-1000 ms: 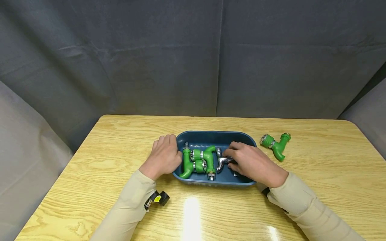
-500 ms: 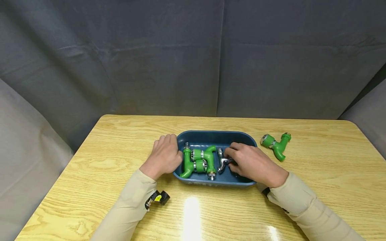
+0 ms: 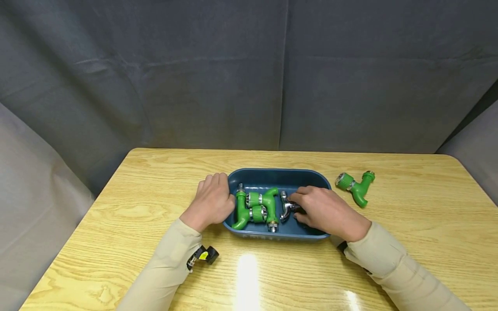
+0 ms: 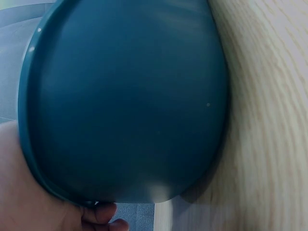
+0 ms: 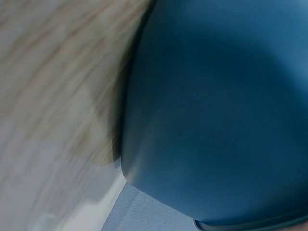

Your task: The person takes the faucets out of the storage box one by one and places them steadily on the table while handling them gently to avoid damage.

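Note:
A blue oval plastic basin (image 3: 268,236) stands on the table. My left hand (image 3: 212,201) grips its left end, with fingers curled over the rim; the left wrist view shows the basin's outer wall (image 4: 134,106) and fingertips just past its edge. Inside the basin at the left lie two green taps, one tap (image 3: 241,211) by the left wall and another tap (image 3: 270,207) turned the opposite way beside it. Right of them is a chrome tap (image 3: 285,207), which my right hand (image 3: 320,211) holds by its right part, hidden under the fingers. The right wrist view shows only basin wall.
Another green tap (image 3: 359,190) lies on the wooden table (image 3: 408,216) to the right of the basin. A grey curtain (image 3: 210,77) hangs behind the table's far edge. A small black device (image 3: 202,257) is strapped to the left wrist.
Within the basin, the chrome tap has shifted and turned slightly under my right hand. The left hand, the basin and the green taps stay where they were.

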### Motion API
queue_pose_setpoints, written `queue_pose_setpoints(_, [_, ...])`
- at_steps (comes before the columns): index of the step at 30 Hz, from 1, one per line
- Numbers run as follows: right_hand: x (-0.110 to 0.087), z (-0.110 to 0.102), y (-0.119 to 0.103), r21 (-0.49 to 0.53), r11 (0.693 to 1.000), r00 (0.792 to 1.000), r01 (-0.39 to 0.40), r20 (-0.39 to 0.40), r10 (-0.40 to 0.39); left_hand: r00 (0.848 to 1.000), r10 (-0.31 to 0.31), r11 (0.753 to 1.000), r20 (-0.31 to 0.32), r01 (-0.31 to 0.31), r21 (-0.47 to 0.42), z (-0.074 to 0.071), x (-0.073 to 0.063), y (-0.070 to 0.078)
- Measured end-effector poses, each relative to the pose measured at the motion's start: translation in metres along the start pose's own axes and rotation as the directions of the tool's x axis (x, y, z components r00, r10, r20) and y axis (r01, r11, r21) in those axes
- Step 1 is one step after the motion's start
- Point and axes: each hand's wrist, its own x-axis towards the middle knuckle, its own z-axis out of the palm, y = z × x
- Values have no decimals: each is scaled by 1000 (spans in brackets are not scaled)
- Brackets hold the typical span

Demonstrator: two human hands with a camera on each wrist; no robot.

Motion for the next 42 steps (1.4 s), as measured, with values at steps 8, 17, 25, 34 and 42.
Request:
queue_pose_setpoints(8, [0,0,-1,-3,1000,1000,-2,13,2,1000,0,1000,-1,0,-4,0,0,0])
queue_pose_setpoints(17, [2,-1,-1,15,1000,999,-14,33,14,1000,0,1000,3,0,-4,0,0,0])
queue_pose_setpoints(25, [1,-1,0,21,1000,999,-15,35,15,1000,1,1000,4,-1,-6,0,0,0])
queue_pose_setpoints(34, [1,-1,0,29,1000,1000,-8,28,7,1000,-1,1000,12,1,-5,-1,0,0])
queue_pose_setpoints(42, [1,0,1,47,999,1000,-13,22,12,1000,-3,1000,18,4,-5,-1,0,0])
